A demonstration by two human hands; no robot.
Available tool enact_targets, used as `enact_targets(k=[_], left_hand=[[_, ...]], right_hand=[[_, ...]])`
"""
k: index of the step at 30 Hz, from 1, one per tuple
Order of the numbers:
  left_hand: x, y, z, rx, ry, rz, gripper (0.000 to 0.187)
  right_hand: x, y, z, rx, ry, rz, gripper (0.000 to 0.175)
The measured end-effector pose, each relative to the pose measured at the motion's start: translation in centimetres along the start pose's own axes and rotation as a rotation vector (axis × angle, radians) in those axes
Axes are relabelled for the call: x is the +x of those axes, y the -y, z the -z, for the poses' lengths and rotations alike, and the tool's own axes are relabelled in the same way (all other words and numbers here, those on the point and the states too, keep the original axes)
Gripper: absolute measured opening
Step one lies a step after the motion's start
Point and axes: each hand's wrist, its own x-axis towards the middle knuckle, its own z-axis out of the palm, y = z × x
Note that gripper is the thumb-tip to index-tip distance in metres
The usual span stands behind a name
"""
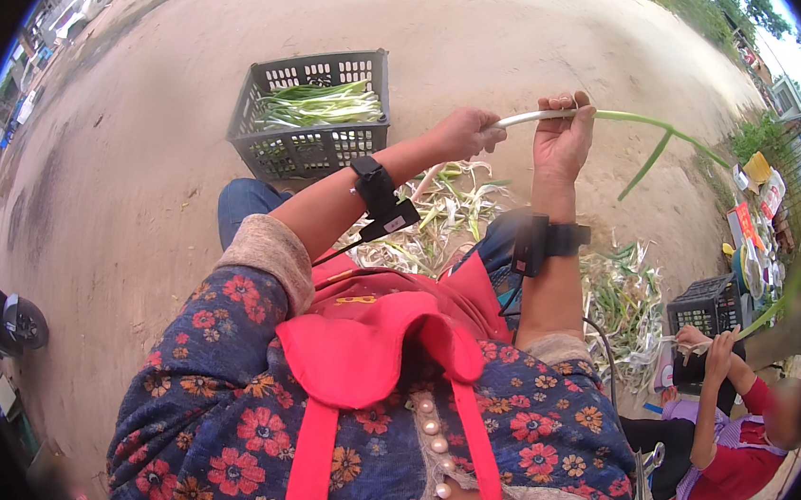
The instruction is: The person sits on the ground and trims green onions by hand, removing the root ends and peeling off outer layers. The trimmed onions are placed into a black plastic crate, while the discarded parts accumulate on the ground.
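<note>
A long green onion (pixel 633 117) is stretched between my two hands, its white end to the left and its green leaves drooping to the right. The fingers of my left hand (pixel 462 134) are closed on the white end. My right hand (pixel 564 132) holds the stalk further along, with the palm turned up. Ahead on the left, a black plastic crate (pixel 303 143) holds a bundle of green onions (pixel 324 106). Peeled skins and leaves (pixel 450 208) lie in a heap on the ground below my hands, between my knees.
Another heap of peelings (pixel 624 305) lies to the right. Beyond it a co-worker in red (pixel 731 472) sits holding an onion stalk, beside a second black crate (pixel 710 306). Assorted packages (pixel 749 227) are piled at the right edge. A wheeled vehicle (pixel 8 323) stands at the far left.
</note>
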Motion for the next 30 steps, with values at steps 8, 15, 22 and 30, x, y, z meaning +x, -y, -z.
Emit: enact_targets(k=[8, 15, 22, 30], left_hand=[[0.0, -2.1, -2.1, 0.687, -0.251, -0.278, 0.017], [-0.6, 1.0, 0.2, 0.639, -0.230, -0.389, 0.027], [-2.7, 0.6, -0.9, 0.648, -0.109, -0.434, 0.011], [-4.3, 1.2, 3.0, 0.841, 0.502, -0.633, 0.007]], right_hand=[[-1.9, -0.6, 0.7, 0.077, 0.159, -0.190, 0.026], [-3.1, -2.5, 1.2, 0.073, 0.053, -0.256, 0.033], [-5.1, -2.1, -0.1, 0.015, -0.002, -0.246, 0.025], [-6.8, -0.3, 2.7, -0.291, -0.123, -0.823, 0.022]])
